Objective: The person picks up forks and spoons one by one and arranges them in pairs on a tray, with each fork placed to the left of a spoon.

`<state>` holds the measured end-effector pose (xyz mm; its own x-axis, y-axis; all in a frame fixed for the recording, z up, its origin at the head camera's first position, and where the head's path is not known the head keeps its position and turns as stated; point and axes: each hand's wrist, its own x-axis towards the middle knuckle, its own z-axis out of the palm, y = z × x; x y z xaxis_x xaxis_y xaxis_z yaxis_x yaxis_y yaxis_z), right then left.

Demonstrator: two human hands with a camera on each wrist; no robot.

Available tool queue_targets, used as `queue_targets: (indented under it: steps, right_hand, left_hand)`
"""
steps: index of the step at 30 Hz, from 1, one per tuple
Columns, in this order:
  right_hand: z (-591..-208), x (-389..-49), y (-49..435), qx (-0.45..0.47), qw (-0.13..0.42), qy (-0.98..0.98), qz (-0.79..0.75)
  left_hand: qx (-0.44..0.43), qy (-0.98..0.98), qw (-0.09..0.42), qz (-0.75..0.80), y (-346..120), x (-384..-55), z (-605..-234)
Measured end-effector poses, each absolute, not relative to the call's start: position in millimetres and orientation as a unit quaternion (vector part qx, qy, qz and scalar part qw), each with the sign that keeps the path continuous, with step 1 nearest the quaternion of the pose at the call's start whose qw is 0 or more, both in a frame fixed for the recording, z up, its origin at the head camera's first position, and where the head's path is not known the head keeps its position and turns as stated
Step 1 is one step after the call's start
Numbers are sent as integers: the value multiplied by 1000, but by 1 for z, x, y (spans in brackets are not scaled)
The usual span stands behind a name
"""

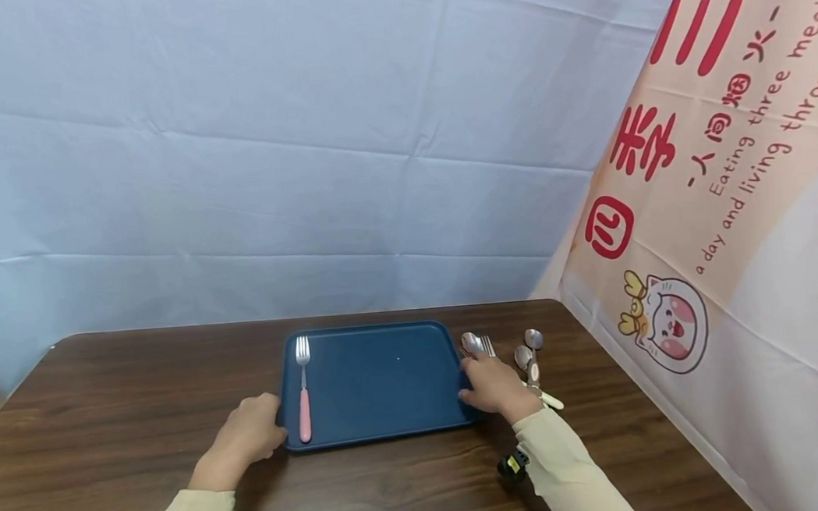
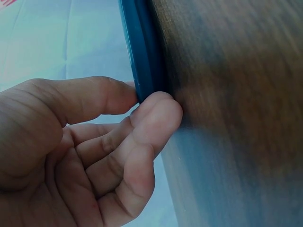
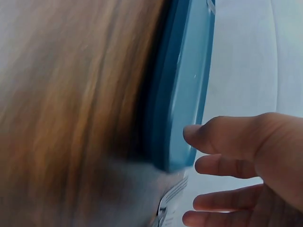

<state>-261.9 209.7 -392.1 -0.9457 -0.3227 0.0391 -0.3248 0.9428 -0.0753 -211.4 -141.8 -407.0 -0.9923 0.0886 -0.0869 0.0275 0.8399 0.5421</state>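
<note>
A blue rectangular tray [image 1: 382, 382] lies on the wooden table, and a fork with a pink handle [image 1: 304, 406] rests along its left side. My left hand [image 1: 247, 431] is at the tray's left edge near the front corner. In the left wrist view, its thumb and curled fingers [image 2: 158, 118] pinch the tray rim [image 2: 144, 56]. Over the tray's right edge reaches my right hand [image 1: 494, 387]. The right wrist view shows its thumb [image 3: 201, 135] over the tray surface [image 3: 187, 104], the other fingers extended and spread beyond the edge.
Right of the tray lie a spoon [image 1: 471, 343], a metal fork [image 1: 487, 346] partly behind the right hand, two more spoons [image 1: 523, 356] and a pale handle [image 1: 551, 401]. A light blue cloth [image 1: 304, 152] hangs behind the table [image 1: 142, 381]; a printed cloth [image 1: 751, 211] hangs at right.
</note>
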Motion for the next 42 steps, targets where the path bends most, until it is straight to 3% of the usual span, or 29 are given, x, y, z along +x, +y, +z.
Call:
queue_targets:
  steps: [11, 42]
  right_hand:
    - [-394, -260, 231, 157, 32, -986, 53]
    - [-400, -269, 267, 121, 7, -991, 64]
  left_hand:
    - [33, 959, 51, 278, -142, -210, -407]
    - [32, 958, 48, 281, -142, -210, -408]
